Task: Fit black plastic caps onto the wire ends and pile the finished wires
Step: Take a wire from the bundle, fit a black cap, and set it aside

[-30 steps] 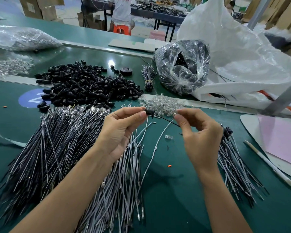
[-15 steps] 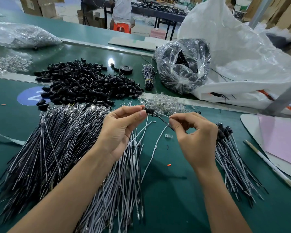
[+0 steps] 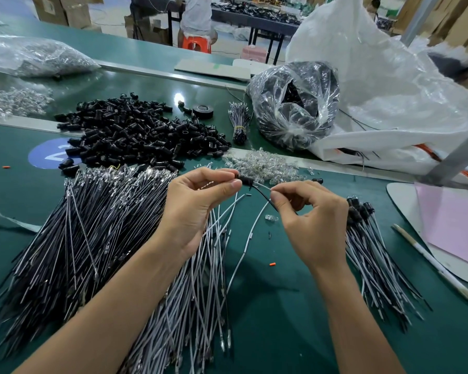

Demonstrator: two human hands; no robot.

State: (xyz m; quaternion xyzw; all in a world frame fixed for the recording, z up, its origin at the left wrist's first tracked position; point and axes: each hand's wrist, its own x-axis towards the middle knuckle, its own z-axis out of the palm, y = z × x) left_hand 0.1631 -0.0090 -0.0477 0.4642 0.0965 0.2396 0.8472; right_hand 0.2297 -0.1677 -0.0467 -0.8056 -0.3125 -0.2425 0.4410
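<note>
A: Far left of the table point(image 3: 281, 327), what's staged?
B: Big fan of uncapped wires point(image 3: 73, 238), bare metal tips pointing away fr. the person. Behind it, a heap of loose black caps point(image 3: 135, 133).
A: And the left hand point(image 3: 197, 206)?
B: Thumb + forefinger clamped on one cap point(image 3: 246, 180), held up off the table, mouth facing right.
A: The wire point(image 3: 264, 196)?
B: Runs fr. the cap's mouth down-right into the right hand point(image 3: 314, 222), which pinches it btwn thumb & forefinger, close to the cap. Tip fully seated or not: can't tell, the cap hides it.
A: How to do the push well?
B: My read: pinch near the tip so the thin wire doesn't buckle. Feed straight along the cap's axis, not at an angle. Hold the cap by its sides w/o covering the mouth. Prob. needs a firm last push till it stops.
A: Then?
B: The finished pile point(image 3: 376, 255) lies just right of the right hand, capped ends all pointing away. Lay this one down w/ its cap the same way. That pile is small vs. the uncapped fan, so the job looks early.
</note>
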